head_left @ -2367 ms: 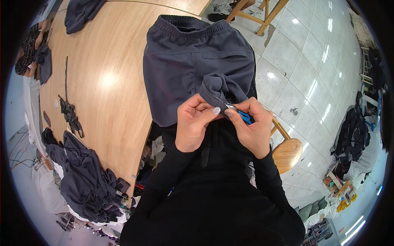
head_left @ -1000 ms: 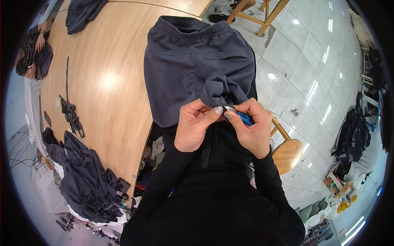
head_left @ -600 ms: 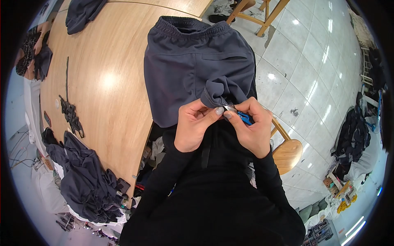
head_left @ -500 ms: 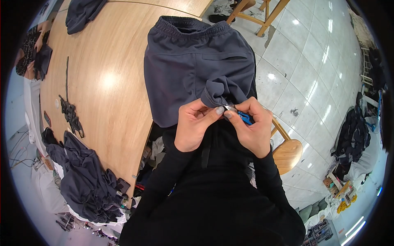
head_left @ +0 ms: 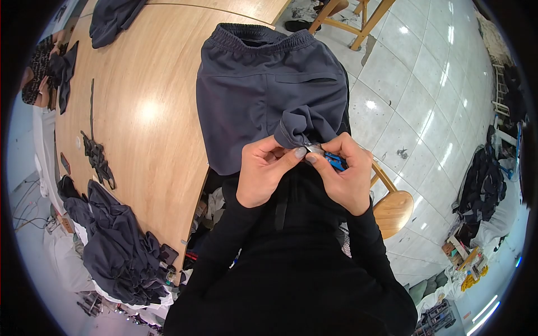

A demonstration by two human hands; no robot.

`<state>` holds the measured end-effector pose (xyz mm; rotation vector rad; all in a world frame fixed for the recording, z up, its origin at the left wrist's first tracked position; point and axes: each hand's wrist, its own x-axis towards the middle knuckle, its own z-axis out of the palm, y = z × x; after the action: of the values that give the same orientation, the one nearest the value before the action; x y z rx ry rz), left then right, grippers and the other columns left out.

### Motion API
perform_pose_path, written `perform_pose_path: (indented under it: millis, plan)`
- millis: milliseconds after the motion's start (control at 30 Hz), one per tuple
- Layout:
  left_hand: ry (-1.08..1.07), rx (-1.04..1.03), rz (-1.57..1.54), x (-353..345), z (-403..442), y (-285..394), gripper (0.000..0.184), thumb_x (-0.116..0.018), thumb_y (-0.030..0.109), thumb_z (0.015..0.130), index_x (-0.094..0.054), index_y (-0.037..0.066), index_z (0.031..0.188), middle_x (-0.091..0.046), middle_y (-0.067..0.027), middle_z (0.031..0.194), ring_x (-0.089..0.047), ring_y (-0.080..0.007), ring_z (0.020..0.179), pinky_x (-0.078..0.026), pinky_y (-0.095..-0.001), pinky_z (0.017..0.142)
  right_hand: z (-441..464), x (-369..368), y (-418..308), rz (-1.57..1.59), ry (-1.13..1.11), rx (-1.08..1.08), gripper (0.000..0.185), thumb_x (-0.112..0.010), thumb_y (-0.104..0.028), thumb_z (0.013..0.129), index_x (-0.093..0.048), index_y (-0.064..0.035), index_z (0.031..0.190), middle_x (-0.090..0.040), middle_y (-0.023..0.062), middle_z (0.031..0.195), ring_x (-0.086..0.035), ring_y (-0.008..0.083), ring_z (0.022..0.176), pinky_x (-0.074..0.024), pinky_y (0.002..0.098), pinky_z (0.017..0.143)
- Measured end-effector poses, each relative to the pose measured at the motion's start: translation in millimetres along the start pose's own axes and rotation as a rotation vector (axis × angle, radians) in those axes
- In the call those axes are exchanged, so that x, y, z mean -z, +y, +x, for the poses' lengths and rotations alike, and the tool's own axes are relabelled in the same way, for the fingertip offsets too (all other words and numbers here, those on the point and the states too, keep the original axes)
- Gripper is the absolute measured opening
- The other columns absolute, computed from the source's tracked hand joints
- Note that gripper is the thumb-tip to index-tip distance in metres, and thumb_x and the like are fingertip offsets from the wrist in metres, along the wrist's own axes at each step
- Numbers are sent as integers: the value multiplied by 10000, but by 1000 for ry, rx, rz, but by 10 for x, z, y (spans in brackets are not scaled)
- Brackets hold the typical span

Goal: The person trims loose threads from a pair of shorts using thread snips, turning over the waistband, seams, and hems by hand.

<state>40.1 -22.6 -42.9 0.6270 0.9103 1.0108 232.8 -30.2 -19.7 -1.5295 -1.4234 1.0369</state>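
Dark grey shorts [head_left: 235, 106] with a gathered elastic waistband lie over the table's right edge, waistband away from me. One leg's hem is turned up and bunched near my hands. My left hand [head_left: 266, 168] is closed, pinching that hem between thumb and fingers. My right hand [head_left: 347, 171] is closed around small blue-handled thread snips [head_left: 335, 161]. Their metal blades rest at the hem, beside my left thumb tip. Whether the blades have thread between them is too small to make out.
The wooden table [head_left: 151, 129] bears a heap of dark garments [head_left: 117, 246], a phone [head_left: 167, 254] and a tangle of dark strips [head_left: 96, 159]. A wooden stool [head_left: 394, 210] stands at my right on the tiled floor. Another person [head_left: 42, 73] handles dark cloth at the far left.
My hands and the snips have hardly moved at the hem. At the far left, the other person's dark cloth has been raised and spread.
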Motion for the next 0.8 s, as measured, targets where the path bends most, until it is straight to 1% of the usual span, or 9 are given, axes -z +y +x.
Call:
perform_pose_path:
  millis: [233, 333, 433, 500, 533, 633, 733, 767, 800]
  plan:
    - [41, 34, -8, 20, -7, -42, 200, -781, 4, 1027, -789, -33, 1222, -796, -44, 1097, -708, -90, 982, -566, -260, 911, -37, -9, 26, 22, 6, -33, 259, -925, -124, 899, -699, -2, 922, -747, 85, 758, -695, 139, 636, -510, 282, 615]
    - [59, 42, -7, 48, -14, -12, 199, -785, 7, 1025, -791, -27, 1220, -789, -35, 1080, -702, -85, 969, -565, -251, 896, -37, 15, 58, 34, 1, -72, 251, -920, -119, 903, -702, 2, 926, -755, 89, 759, -706, 141, 646, -514, 280, 624]
    - [62, 49, -28, 48, -12, 5, 195, -785, 9, 1026, -791, -24, 1218, -784, -29, 1074, -699, -84, 965, -564, -246, 887, -45, 4, 97, 74, 6, -73, 243, -913, -111, 907, -703, 5, 947, -738, 70, 760, -686, 115, 667, -515, 269, 642]
    - [67, 48, -36, 42, -18, 1, 190, -783, 11, 1027, -791, -26, 1213, -784, -29, 1074, -697, -82, 964, -563, -245, 885, -43, 32, 83, 95, -42, -119, 242, -908, -102, 911, -703, 6, 982, -728, 50, 798, -664, 89, 714, -512, 255, 675]
    - [63, 46, -37, 46, -20, -8, 192, -778, 12, 1031, -788, -26, 1218, -785, -33, 1080, -705, -88, 969, -573, -252, 889, -44, 48, 66, 105, -64, -143, 244, -906, -98, 913, -703, 6, 999, -723, 40, 816, -653, 77, 738, -511, 248, 692]
    - [54, 42, -61, 56, -15, -13, 196, -761, 21, 1044, -777, -28, 1233, -788, -47, 1099, -729, -109, 982, -603, -278, 902, -24, 65, -15, 249, -1, -161, 222, -871, -55, 933, -695, 16, 1050, -708, 21, 900, -618, 53, 813, -497, 229, 740]
    - [50, 65, -119, 25, -19, 1, 200, -739, 45, 1064, -765, -30, 1248, -791, -66, 1119, -753, -135, 993, -635, -311, 909, -19, 128, 15, 365, 52, -293, 172, -819, -7, 960, -683, 25, 1061, -719, 29, 963, -625, 52, 858, -489, 220, 775]
    - [46, 79, -126, 33, -19, -1, 204, -733, 54, 1070, -761, -31, 1253, -791, -72, 1124, -759, -143, 995, -642, -320, 910, -16, 145, 79, 300, 48, -239, 141, -766, 33, 979, -715, 32, 1111, -719, 25, 973, -631, 48, 869, -483, 212, 777]
    - [41, 91, -133, 42, -13, -4, 208, -727, 62, 1076, -757, -32, 1259, -791, -77, 1129, -765, -151, 997, -650, -329, 912, 3, 142, 86, 293, 38, -217, 164, -762, 37, 978, -727, 28, 1138, -724, 28, 977, -642, 56, 875, -487, 215, 782]
